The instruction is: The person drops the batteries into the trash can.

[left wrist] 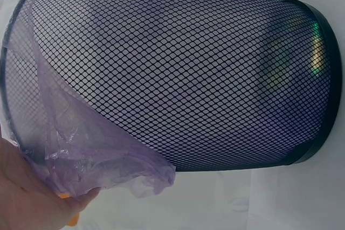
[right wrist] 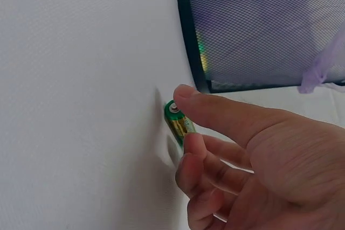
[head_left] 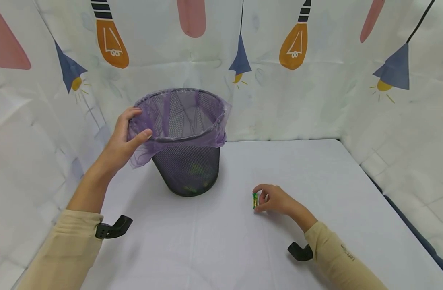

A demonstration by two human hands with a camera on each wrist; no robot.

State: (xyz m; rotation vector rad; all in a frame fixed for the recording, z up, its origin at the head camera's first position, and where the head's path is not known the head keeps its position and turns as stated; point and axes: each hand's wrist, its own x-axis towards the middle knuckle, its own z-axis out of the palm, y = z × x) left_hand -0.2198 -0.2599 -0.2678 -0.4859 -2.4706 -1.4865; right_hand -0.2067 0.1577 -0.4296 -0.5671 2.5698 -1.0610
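Observation:
My left hand (head_left: 124,139) grips the left rim of a black mesh wastebasket (head_left: 192,171), thumb and fingers over the purple bin liner (head_left: 145,151) folded around it. The basket leans toward that hand. In the left wrist view the hand (left wrist: 38,195) lies at the liner's loose edge. Right of the basket, my right hand (head_left: 275,199) pinches a small green and gold battery (head_left: 255,200) between thumb and fingers, close over the table. The battery's terminal end (right wrist: 173,108) shows in the right wrist view. Green and yellow items (left wrist: 318,52) show through the mesh near the basket's bottom.
A white cloth (head_left: 228,249) covers the table, its right edge (head_left: 395,207) dark along the side. Behind and beside it hang white curtains (head_left: 264,108) printed with lamps and bulbs. Black wrist mounts (head_left: 114,227) jut from both beige sleeves.

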